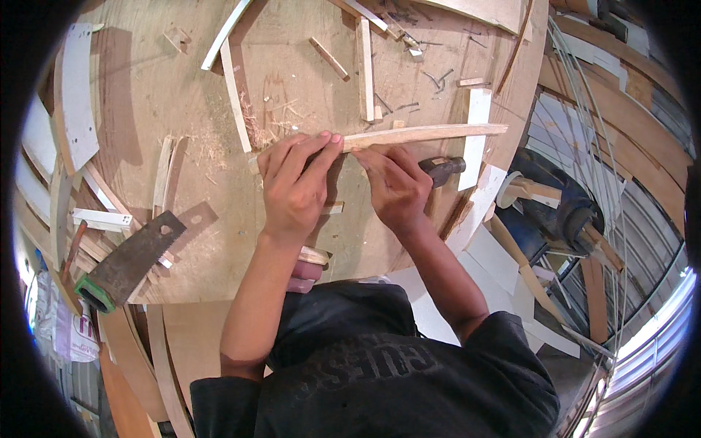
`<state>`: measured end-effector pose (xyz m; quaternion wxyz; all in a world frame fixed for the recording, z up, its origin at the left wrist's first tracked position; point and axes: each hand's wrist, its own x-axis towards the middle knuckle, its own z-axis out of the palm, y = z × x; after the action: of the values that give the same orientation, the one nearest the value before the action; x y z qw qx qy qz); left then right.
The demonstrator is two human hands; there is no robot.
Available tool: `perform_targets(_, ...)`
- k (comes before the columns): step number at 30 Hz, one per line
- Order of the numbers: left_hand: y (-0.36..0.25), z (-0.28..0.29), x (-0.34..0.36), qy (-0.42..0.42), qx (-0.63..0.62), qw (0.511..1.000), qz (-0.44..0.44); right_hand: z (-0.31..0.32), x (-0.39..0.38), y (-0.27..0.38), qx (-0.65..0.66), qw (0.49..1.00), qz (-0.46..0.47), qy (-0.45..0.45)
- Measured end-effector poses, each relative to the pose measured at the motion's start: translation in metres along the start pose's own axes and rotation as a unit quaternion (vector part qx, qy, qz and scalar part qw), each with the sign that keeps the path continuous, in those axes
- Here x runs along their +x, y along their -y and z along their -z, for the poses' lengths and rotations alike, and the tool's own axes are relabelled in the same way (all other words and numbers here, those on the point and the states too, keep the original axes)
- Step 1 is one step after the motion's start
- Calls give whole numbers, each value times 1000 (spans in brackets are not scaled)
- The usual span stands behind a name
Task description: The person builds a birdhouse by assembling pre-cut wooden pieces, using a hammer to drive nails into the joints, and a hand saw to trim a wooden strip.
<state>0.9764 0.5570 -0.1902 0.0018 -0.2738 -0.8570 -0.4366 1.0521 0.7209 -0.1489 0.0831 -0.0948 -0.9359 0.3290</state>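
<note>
Gripping, with left hand, slim wooden strip: fingers bent over its left part, thumb hidden. Strip location: crosswise above plywood bench, right end crossing over white-faced batten; contact beneath, unclear. With right hand: fingertips drawn together at strip's lower edge; pinching or merely touching, impossible to tell. Just beside right hand: hammer, handle hidden.

Likely hazards, by cause: splitting or snapping of strip, from slender section and uneven pressure; swinging of right end, from lack of any hand there; splinters in fingertips, from rough-looking edges; pricked skin, from loose nails on bench's far side; knocking of hammer, from careless right-hand turn. Lesser hazard: handsaw at left, teeth exposed, well apart from both hands.
</note>
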Motion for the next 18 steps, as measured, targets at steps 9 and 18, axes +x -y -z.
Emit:
perform_targets(9, -7, 14, 9, 73, 14, 997, 13, 36, 18, 15, 86, 980, -176, -40)
perform_targets(18, -17, 19, 34, 94, 5, 996, -4, 43, 26, -26, -57, 996, -45, 56)
